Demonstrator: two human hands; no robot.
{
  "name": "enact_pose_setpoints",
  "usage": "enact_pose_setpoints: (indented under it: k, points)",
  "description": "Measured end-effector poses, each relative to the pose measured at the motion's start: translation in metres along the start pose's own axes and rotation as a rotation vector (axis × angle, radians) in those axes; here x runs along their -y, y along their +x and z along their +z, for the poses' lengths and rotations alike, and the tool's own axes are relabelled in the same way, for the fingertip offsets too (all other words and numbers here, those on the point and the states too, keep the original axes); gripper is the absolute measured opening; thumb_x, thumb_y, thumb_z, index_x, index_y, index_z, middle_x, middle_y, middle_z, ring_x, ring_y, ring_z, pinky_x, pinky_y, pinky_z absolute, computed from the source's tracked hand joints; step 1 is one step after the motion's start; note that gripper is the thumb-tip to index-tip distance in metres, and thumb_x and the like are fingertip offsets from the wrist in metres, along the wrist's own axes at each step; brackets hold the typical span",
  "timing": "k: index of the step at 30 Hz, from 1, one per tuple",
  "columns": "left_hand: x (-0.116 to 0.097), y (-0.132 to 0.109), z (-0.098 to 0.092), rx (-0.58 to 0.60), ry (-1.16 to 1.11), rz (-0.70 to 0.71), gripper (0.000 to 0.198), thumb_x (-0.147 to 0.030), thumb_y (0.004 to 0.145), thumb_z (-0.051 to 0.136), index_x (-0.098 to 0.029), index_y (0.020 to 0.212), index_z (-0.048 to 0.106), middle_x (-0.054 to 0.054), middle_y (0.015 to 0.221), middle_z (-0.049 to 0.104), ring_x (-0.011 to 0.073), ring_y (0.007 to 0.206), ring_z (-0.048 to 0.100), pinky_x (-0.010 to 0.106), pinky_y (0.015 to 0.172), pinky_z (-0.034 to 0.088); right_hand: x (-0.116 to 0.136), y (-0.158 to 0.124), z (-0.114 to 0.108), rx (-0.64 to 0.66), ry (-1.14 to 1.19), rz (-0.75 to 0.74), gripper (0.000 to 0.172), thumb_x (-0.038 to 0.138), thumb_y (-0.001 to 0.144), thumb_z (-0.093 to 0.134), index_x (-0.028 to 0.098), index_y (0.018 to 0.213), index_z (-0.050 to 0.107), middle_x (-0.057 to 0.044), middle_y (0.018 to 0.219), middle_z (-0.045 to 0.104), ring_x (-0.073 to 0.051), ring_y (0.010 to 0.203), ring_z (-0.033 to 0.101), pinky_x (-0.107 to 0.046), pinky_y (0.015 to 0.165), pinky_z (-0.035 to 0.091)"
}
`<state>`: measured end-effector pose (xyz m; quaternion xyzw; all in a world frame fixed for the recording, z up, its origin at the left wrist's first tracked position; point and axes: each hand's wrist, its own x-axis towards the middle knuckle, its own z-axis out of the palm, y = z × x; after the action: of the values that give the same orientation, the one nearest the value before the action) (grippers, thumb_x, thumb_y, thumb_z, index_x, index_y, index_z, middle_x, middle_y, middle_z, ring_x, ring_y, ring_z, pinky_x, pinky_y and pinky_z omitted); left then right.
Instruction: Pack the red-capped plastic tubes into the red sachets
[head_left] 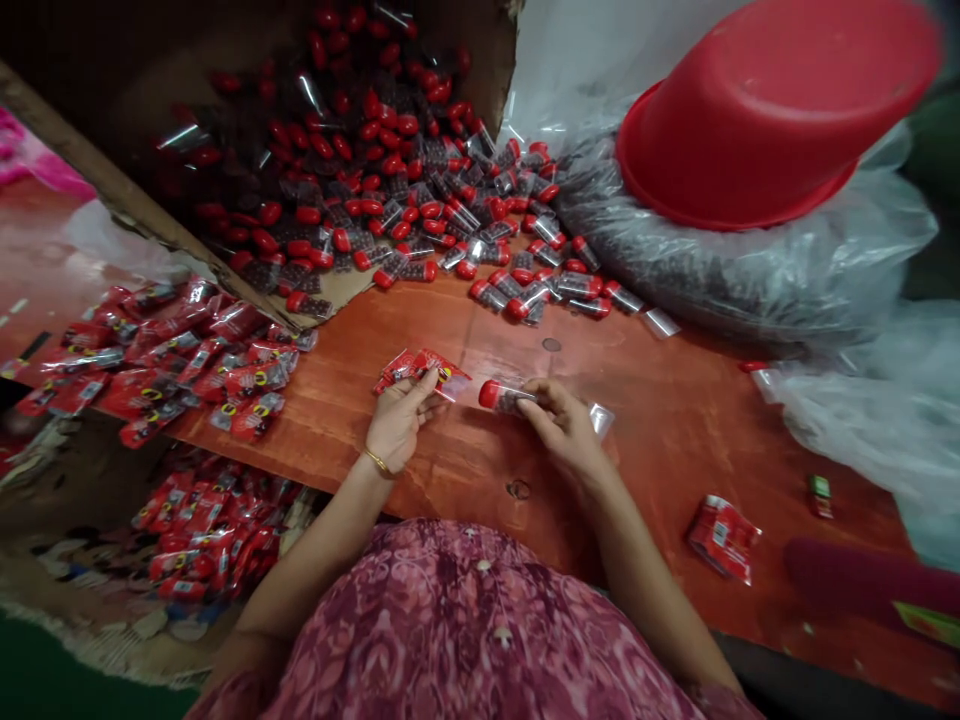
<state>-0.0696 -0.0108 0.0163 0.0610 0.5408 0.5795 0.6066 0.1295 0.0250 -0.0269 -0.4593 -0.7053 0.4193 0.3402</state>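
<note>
My left hand (400, 420) pinches a red printed wrapper (444, 376) between thumb and fingers; the wrapper has a clear end on its right side. More red wrappers (394, 368) lie just behind those fingers. In my right hand (562, 425) is a small clear bottle (504, 396) with a red cap and dark contents, its cap pointing left toward the wrapper. A narrow gap separates bottle and wrapper. Part of a clear plastic piece (601, 418) shows beside the right hand, and I cannot tell whether the hand touches it.
A tipped cardboard box (120, 190) spills many red-capped bottles (435, 210) onto the orange table (420, 320). Wrapped red packs (180, 350) are heaped at left, with more in a lower box (210, 530). A red tub (757, 120) rests on a bulging plastic sack (720, 280); a red packet (724, 538) lies at right.
</note>
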Motion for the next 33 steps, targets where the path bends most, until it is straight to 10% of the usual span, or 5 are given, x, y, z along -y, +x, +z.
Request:
enact_pose_setpoints:
  k: [23,33]
  points:
    - [0.026,0.005,0.012,0.108,0.02,0.185,0.027,-0.031,0.05,0.081,-0.012,0.064,0.067,-0.001,0.06,0.065,0.0092,0.056,0.058,0.023,0.062,0.046,0.04,0.0,0.058,-0.377,0.427,0.134,0.021,0.037,0.075,0.06,0.02,0.086,0.054,0.003,0.068,0.055,-0.009,0.054,0.05,-0.022,0.051,0.045]
    - [0.024,0.02,0.001,0.163,0.025,0.152,0.018,-0.026,0.054,0.076,-0.011,0.062,0.067,0.001,0.054,0.063,0.0132,0.062,0.061,0.024,0.064,0.046,0.045,0.006,0.066,-0.243,0.522,0.284,0.029,0.043,0.068,0.067,0.019,0.073,0.052,0.005,0.059,0.055,-0.007,0.041,0.05,-0.02,0.038,0.043]
